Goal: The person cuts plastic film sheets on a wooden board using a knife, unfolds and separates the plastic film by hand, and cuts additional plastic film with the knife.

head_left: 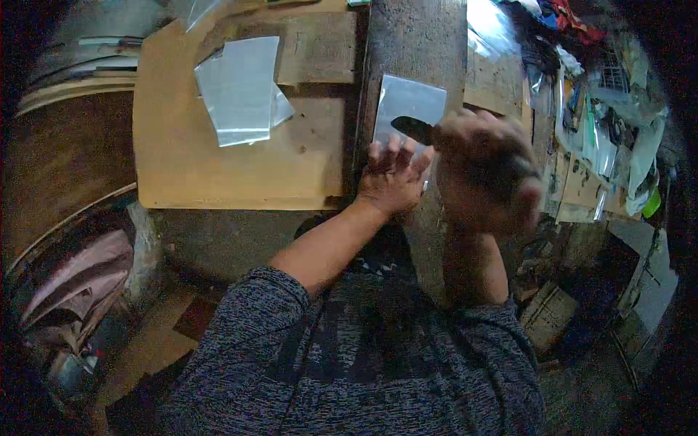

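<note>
My left hand (396,176) lies with fingers spread on the lower part of a clear plastic sheet or bag (411,98), on a dark wooden board (418,43). Blurred by motion, my right hand (488,171) is raised just to the right, its fingers wrapped round the handle of a dark-bladed tool that looks like a knife (413,129). The blade points left, over the plastic; whether it touches cannot be told. To the left, several similar plastic sheets (243,91) lie overlapping on a light brown panel.
The light brown panel (240,182) stretches left of the board. Plastic bags and mixed items (603,138) crowd the right side, with red cloth (578,22) at the top right. A curved brown wooden surface (65,156) stands at the far left.
</note>
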The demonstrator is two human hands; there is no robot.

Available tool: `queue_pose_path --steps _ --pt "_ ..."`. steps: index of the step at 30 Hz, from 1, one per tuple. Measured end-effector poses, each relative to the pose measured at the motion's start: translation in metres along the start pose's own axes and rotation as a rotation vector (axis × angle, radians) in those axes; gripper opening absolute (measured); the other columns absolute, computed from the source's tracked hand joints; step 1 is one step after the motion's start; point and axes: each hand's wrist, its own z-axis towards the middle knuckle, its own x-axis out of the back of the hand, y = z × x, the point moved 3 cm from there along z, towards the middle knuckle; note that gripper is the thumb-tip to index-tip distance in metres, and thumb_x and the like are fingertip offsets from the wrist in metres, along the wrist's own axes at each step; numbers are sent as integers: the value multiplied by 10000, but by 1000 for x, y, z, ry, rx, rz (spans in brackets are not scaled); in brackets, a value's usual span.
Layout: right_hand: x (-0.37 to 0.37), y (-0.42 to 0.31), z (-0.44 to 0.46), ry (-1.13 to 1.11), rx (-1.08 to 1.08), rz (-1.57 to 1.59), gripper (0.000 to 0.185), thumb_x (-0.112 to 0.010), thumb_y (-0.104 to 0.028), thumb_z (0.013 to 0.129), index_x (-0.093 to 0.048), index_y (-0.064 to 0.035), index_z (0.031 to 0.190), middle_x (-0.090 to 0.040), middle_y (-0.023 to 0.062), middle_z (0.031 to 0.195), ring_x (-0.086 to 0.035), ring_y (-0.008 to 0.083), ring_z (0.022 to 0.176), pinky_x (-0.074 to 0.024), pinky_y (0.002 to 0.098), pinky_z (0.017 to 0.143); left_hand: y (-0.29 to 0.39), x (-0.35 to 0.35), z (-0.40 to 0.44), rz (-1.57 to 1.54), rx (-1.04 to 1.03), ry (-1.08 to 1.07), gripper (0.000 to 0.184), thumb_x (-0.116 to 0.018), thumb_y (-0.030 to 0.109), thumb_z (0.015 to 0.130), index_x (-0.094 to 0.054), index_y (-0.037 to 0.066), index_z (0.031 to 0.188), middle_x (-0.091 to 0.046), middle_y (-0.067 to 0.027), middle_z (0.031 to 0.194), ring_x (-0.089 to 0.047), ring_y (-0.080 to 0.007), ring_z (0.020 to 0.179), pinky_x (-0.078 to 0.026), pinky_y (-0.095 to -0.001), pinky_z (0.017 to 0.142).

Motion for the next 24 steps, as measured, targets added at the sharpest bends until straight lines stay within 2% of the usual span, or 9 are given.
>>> queue_pose_path --steps 6,8,9,11,15,17,18,20,24 --pt "22 -7 1 56 56 -163 494 -660 -486 716 -531 -66 942 -471 54 844 -427 211 815 -346 363 763 -3 -6 -3 17 -2 -39 402 -569 332 781 -515 200 1156 -452 -92 1132 -351 -304 1127 -286 -508 890" --pt "19 -13 -1 105 52 -57 500 -649 -488 729 -533 -58 956 -471 55 828 -430 210 796 -343 368 769 0 7 3 57 -33 146 319 -618 277 741 -536 169 1030 -470 -106 1086 -411 -294 1034 -334 -479 840" --pt "17 -15 -4 135 63 39 508 -635 -495 740 -530 -49 957 -467 58 812 -430 213 780 -341 373 766 -1 6 2 61 -32 147 319 -618 277 741 -536 169 1030 -470 -106 1086 -411 -294 1034 -334 -479 840" --pt "18 -18 -7 107 88 -86 507 -626 -505 745 -511 -42 917 -437 53 774 -409 206 743 -329 373 733 -2 0 -2 46 -19 54 466 -575 339 769 -491 202 1207 -454 -104 1126 -373 -311 1104 -288 -501 887" --pt "26 -27 -1 141 99 -272 540 -634 -539 729 -494 -44 893 -420 46 745 -398 196 722 -327 351 706 2 1 -2 79 -33 46 479 -576 342 764 -487 195 1211 -444 -102 1137 -373 -306 1102 -290 -500 879" --pt "32 -28 -10 67 147 -17 550 -626 -534 737 -506 -27 915 -451 68 771 -420 204 741 -342 359 695 -1 0 -1 89 -29 71 486 -574 341 761 -490 192 1216 -441 -97 1141 -370 -300 1105 -290 -500 873" --pt "32 -25 -14 124 113 88 530 -633 -516 739 -510 -31 915 -463 71 790 -425 203 749 -344 362 686 -2 -1 -2 89 -26 66 486 -574 341 761 -490 192 1216 -441 -97 1141 -370 -300 1105 -290 -500 873" --pt "42 -31 -11 -47 146 -286 488 -645 -485 741 -525 -51 928 -495 69 850 -441 208 778 -348 360 688 -1 -3 -2 85 -33 43 498 -570 340 759 -496 192 1229 -448 -92 1134 -372 -294 1104 -286 -494 874" --pt "36 -45 -7 -57 179 -53 538 -579 -530 771 -522 -13 909 -509 94 835 -445 230 776 -359 375 699 0 6 4 68 -13 62 519 -643 322 706 -522 231 1203 -433 -59 1101 -388 -268 1065 -308 -456 831"
